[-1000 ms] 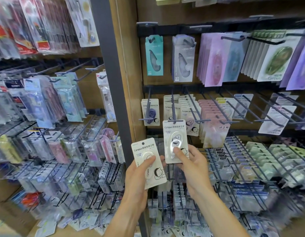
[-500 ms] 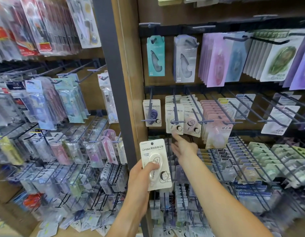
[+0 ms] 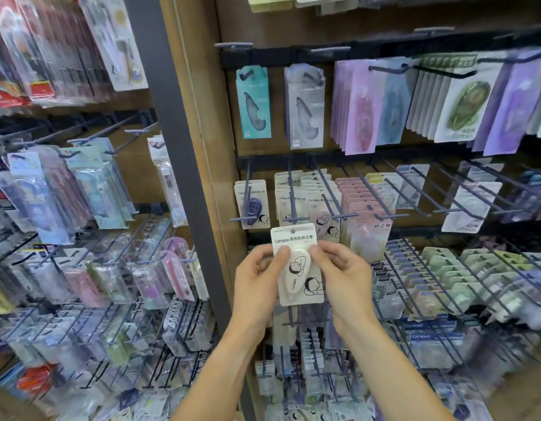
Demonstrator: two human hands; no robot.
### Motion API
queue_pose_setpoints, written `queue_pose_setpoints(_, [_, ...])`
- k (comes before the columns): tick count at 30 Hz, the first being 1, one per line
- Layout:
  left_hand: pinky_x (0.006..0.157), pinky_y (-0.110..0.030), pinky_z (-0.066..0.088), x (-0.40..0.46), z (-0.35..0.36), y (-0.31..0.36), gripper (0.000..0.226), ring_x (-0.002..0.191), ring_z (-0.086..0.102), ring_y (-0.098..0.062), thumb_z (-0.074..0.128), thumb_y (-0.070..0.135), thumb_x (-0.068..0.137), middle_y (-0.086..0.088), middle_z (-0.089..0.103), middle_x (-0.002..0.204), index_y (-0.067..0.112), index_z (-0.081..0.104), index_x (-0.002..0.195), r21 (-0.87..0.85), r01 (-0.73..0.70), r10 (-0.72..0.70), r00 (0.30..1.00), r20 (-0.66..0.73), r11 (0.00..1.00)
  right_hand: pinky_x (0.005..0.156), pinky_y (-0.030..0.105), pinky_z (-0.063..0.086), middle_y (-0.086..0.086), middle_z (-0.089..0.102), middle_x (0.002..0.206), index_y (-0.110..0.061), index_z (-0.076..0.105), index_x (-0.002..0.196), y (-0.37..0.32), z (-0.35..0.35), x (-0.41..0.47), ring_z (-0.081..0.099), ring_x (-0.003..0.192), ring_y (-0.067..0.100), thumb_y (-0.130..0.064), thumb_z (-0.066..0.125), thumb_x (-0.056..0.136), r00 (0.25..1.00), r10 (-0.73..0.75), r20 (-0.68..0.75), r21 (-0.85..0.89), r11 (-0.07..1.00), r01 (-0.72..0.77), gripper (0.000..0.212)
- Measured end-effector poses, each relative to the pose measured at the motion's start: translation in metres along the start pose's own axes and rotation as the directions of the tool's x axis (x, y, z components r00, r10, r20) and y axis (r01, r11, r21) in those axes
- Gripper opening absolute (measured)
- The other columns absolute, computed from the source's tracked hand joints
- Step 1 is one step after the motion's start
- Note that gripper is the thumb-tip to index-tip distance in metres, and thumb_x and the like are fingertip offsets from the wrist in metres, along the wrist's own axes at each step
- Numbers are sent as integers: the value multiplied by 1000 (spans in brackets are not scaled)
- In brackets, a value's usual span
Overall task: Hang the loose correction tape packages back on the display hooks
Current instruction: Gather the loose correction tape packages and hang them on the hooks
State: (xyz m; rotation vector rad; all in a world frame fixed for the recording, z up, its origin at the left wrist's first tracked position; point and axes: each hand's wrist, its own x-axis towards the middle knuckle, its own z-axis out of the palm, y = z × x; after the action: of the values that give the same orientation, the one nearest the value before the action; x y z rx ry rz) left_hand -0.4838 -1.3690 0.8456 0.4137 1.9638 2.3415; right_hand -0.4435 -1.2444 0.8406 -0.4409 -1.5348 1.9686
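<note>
a wooden display wall (image 3: 199,123) with black wire hooks carries rows of carded stationery, split by a grey upright post (image 3: 172,141). pink cards (image 3: 358,205) and white campus cards (image 3: 289,197) hang just above the hands. the left hand (image 3: 257,278) and right hand (image 3: 342,273) both pinch one white correction tape package (image 3: 298,265) by its side edges, upright, its punched hole just below a hook tip (image 3: 295,219). glossy blister, cartoon figures, "campus" printed on top.

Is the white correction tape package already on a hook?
No, both hands, left and right, hold the white correction tape package just below the hook, hang hole free.
</note>
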Motion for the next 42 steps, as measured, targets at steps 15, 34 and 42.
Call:
queue_pose_setpoints(15, [78, -25, 58, 48, 8, -13, 9, 90, 75, -14, 70, 23, 100, -1, 80, 95, 17, 77, 100, 125, -46, 64, 988, -140, 991, 77, 27, 59, 4, 79, 93, -19, 75, 95, 10, 13, 31, 75, 88, 17, -12, 76, 92, 994, 36, -106, 12, 999, -35, 8])
queue_pose_setpoints(34, [85, -17, 47, 32, 11, -34, 29, 100, 64, -1, 62, 36, 104, 11, 66, 119, 21, 63, 129, 487, -120, 215, 966, -144, 865, 83, 21, 53, -12, 73, 98, -25, 72, 106, 17, -15, 25, 67, 88, -1, -30, 77, 91, 998, 5, -56, -363, 932, -25, 17])
queue_pose_setpoints(42, [68, -33, 43, -154, -49, -230, 31, 81, 67, -11, 54, 48, 105, 6, 68, 80, 26, 68, 88, 823, -108, -426, 813, 396, 558, 70, 10, 44, -1, 74, 93, -14, 77, 101, 134, -317, -201, 69, 92, 17, -25, 77, 91, 790, 403, -463, -557, 560, -613, 15])
